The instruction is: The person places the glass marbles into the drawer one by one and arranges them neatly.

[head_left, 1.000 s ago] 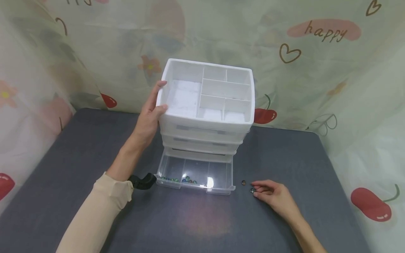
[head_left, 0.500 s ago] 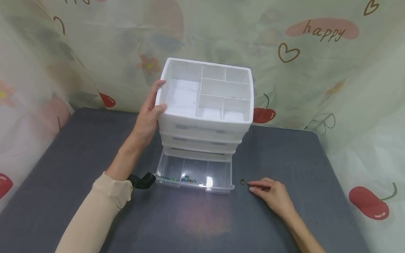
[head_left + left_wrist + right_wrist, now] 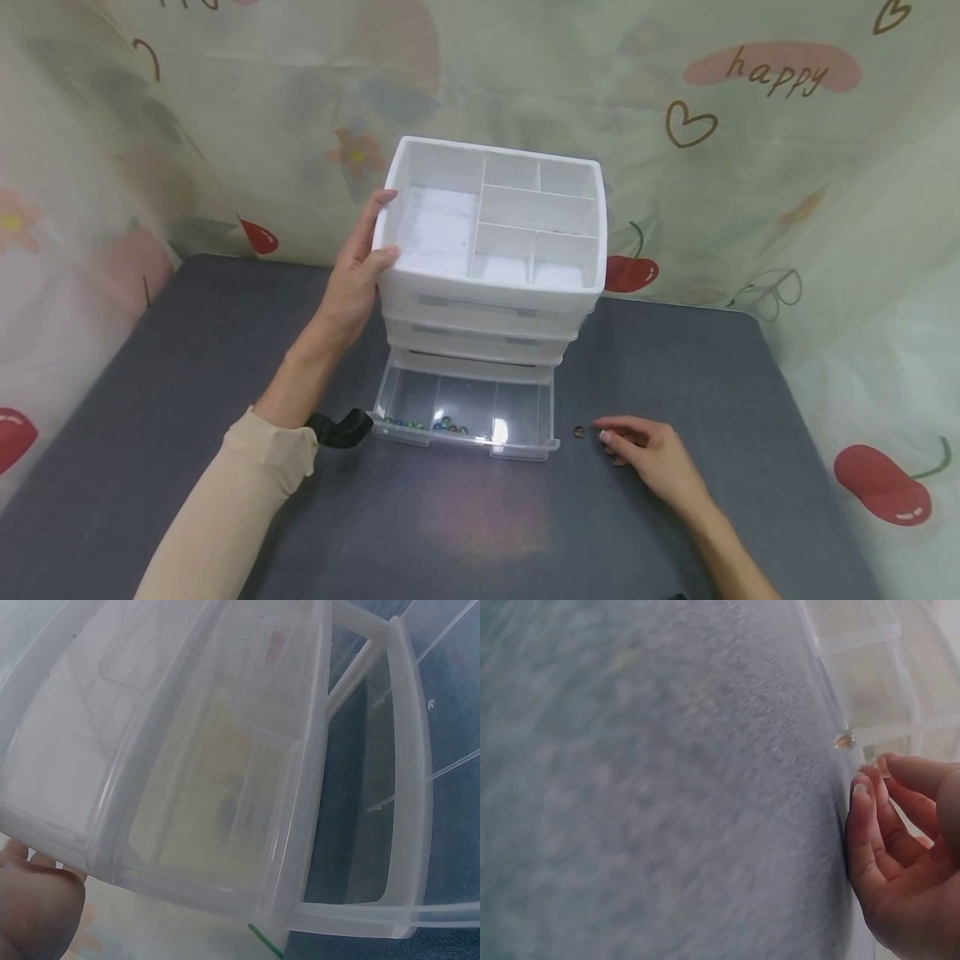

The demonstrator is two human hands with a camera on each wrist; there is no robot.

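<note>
My left hand (image 3: 351, 283) grips the left side of a white plastic drawer unit (image 3: 487, 283), thumb and fingers at its top rim. The lowest clear drawer (image 3: 525, 451) is pulled out, with several glass marbles (image 3: 405, 424) lying along its front. To the right of that drawer, my right hand (image 3: 656, 462) is low over the table, thumb and fingertips together on a small glass marble (image 3: 874, 761), mostly hidden by the fingers. Another marble (image 3: 578, 432) lies on the table between this hand and the drawer, just past the fingertips in the right wrist view.
The unit's top tray is divided into several compartments (image 3: 442, 225). A dark grey cloth covers the table (image 3: 480, 533). Behind and on both sides hangs a printed curtain (image 3: 750, 208). A black strap (image 3: 341, 428) is on the left wrist.
The right fingers have closed on the nearer marble and picked it from its place on the table. The other marble stays where it was. The left hand keeps its grip on the unit.
</note>
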